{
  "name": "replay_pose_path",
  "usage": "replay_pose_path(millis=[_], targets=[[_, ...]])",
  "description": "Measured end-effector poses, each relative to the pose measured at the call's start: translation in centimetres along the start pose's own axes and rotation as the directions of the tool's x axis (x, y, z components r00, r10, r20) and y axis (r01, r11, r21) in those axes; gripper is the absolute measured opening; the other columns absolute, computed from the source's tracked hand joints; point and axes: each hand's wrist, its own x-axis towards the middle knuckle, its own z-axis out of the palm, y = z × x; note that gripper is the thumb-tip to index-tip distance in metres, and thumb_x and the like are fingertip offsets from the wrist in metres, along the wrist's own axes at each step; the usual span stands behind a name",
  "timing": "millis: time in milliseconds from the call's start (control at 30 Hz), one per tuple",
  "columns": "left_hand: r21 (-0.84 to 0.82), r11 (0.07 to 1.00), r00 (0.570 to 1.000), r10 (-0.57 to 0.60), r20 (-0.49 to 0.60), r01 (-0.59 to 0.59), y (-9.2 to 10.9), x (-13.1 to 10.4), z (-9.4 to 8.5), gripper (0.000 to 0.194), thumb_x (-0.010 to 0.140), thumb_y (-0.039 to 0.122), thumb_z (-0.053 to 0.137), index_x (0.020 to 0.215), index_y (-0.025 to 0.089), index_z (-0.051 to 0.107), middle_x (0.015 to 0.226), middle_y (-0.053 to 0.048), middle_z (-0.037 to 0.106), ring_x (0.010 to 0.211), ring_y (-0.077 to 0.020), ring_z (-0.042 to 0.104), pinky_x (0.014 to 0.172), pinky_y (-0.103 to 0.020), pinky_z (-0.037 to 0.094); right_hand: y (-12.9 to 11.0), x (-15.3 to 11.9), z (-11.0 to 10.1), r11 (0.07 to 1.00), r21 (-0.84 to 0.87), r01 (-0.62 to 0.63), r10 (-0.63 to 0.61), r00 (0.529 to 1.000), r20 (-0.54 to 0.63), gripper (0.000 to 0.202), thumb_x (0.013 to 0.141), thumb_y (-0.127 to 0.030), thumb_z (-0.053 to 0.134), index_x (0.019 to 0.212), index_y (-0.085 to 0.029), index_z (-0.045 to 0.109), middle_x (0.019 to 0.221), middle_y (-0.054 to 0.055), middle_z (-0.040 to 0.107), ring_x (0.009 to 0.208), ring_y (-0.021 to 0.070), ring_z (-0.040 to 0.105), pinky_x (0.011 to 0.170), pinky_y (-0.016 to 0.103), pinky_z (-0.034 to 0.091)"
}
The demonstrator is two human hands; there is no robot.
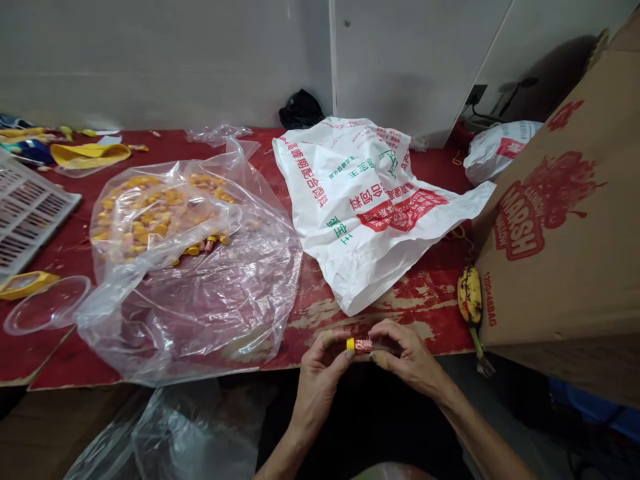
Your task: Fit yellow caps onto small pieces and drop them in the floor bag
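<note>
A small tube with a yellow cap and a red-and-white patterned body (363, 345) is held level between my two hands at the table's front edge. My left hand (324, 363) pinches its yellow-capped end between thumb and fingers. The fingers of my right hand (404, 353) close on the other end, where a thin clear part shows. To the left, a clear plastic bag (220, 307) holds many yellow-capped pieces (150, 217). Beyond my hands lies a white printed sack (350, 200), crumpled and flat on the red table (315, 300).
On the right stands a big cardboard box (565, 267), with a spotted banana (470, 297) beside it. At the left are a white plastic basket (30, 207), a clear round lid (47, 307) and a yellow packet (27, 285). A black bag (301, 110) sits by the wall.
</note>
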Motion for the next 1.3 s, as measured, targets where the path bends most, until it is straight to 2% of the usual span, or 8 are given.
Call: replay_pose_path(millis=[100, 267, 567, 733, 833, 967, 1100, 1300], targets=[[-0.021, 1.000, 1.000, -0.011, -0.029, 0.010, -0.2, -0.4, 0.4, 0.033, 0.065, 0.033, 0.077, 0.093, 0.019, 0.066, 0.089, -0.005, 0.068, 0.084, -0.0211, 0.064, 0.078, -0.031, 0.051, -0.2, 0.3, 0.8, 1.000, -0.014, 0.022, -0.021, 0.999, 0.037, 0.016, 0.084, -0.030, 0.058, 0.096, -0.018, 0.060, 0.090, 0.003, 0.058, 0.078, 0.0131, 0.053, 0.066, 0.024, 0.041], [0.183, 0.979, 0.995, 0.093, -0.022, -0.087, -0.7, -0.8, 0.2, 0.023, 0.078, 0.037, 0.066, 0.095, 0.022, 0.071, 0.096, -0.006, 0.068, 0.092, -0.0210, 0.061, 0.086, -0.030, 0.048, 0.3, 0.4, 1.6, 0.998, -0.041, 0.051, -0.050, 0.998, 0.033, 0.014, 0.085, -0.026, 0.057, 0.097, -0.019, 0.057, 0.089, 0.003, 0.056, 0.078, 0.0126, 0.052, 0.067, 0.024, 0.041], [0.228, 0.956, 0.983, 0.183, 0.027, -0.184, -0.5, -1.4, 0.7, 0.028, 0.080, 0.030, 0.060, 0.105, 0.024, 0.070, 0.099, -0.006, 0.066, 0.095, -0.0210, 0.060, 0.086, -0.030, 0.047, 1.2, 0.7, 4.0, 0.994, -0.015, 0.104, -0.105, 0.983, -0.153, 0.011, 0.084, -0.028, 0.057, 0.088, -0.018, 0.058, 0.085, 0.003, 0.055, 0.077, 0.0130, 0.053, 0.068, 0.024, 0.042], [0.149, 0.988, 1.000, 0.024, 0.006, -0.025, 0.0, 0.8, -1.0, 0.025, 0.072, 0.040, 0.065, 0.086, 0.019, 0.071, 0.088, -0.005, 0.067, 0.087, -0.0232, 0.061, 0.077, -0.031, 0.050, 0.2, 1.4, 5.1, 0.965, 0.260, -0.030, 0.077, 0.982, -0.172, 0.020, 0.080, -0.038, 0.061, 0.082, -0.018, 0.061, 0.079, 0.002, 0.058, 0.072, 0.0131, 0.054, 0.064, 0.024, 0.043], [0.043, 0.990, 0.986, -0.130, -0.102, 0.135, 0.2, 2.3, -1.8, 0.042, 0.065, 0.058, 0.064, 0.078, 0.018, 0.068, 0.087, -0.008, 0.068, 0.082, -0.0278, 0.063, 0.068, -0.034, 0.052, -0.4, 1.9, 6.3, 0.964, 0.234, 0.124, -0.102, 0.990, -0.102, 0.025, 0.078, -0.042, 0.063, 0.072, -0.018, 0.061, 0.072, 0.001, 0.058, 0.067, 0.0121, 0.054, 0.062, 0.023, 0.042], [0.117, 0.953, 0.960, -0.277, -0.041, 0.280, 0.8, 2.7, -1.3, 0.059, 0.060, 0.072, 0.059, 0.075, 0.016, 0.068, 0.082, -0.009, 0.069, 0.079, -0.0289, 0.062, 0.069, -0.036, 0.053, 0.3, 2.0, 7.9, 0.943, 0.044, 0.330, -0.327, 0.943, -0.056, 0.029, 0.080, -0.043, 0.056, 0.064, -0.019, 0.054, 0.065, -0.001, 0.053, 0.061, 0.0106, 0.050, 0.062, 0.022, 0.041], [0.045, 0.943, 0.942, -0.331, 0.051, 0.329, 1.2, 0.5, 0.2, 0.055, 0.070, 0.068, 0.055, 0.068, 0.014, 0.067, 0.070, -0.006, 0.066, 0.071, -0.0210, 0.059, 0.070, -0.029, 0.048, 0.1, 0.0, 8.5, 0.927, -0.125, 0.354, -0.365, 0.927, -0.081, 0.023, 0.081, -0.029, 0.051, 0.061, -0.018, 0.049, 0.060, -0.002, 0.048, 0.054, 0.0094, 0.041, 0.056, 0.023, 0.035], [-0.146, 0.941, 0.950, -0.311, -0.010, 0.306, 0.9, -1.0, 0.0, 0.063, 0.073, 0.069, 0.049, 0.059, 0.010, 0.066, 0.054, -0.005, 0.058, 0.057, -0.0146, 0.051, 0.061, -0.025, 0.041, -0.5, -0.5, 8.4, 0.920, -0.126, 0.371, -0.356, 0.926, 0.126, 0.022, 0.086, -0.015, 0.042, 0.064, -0.017, 0.046, 0.062, -0.001, 0.050, 0.057, 0.0088, 0.045, 0.055, 0.021, 0.035]])
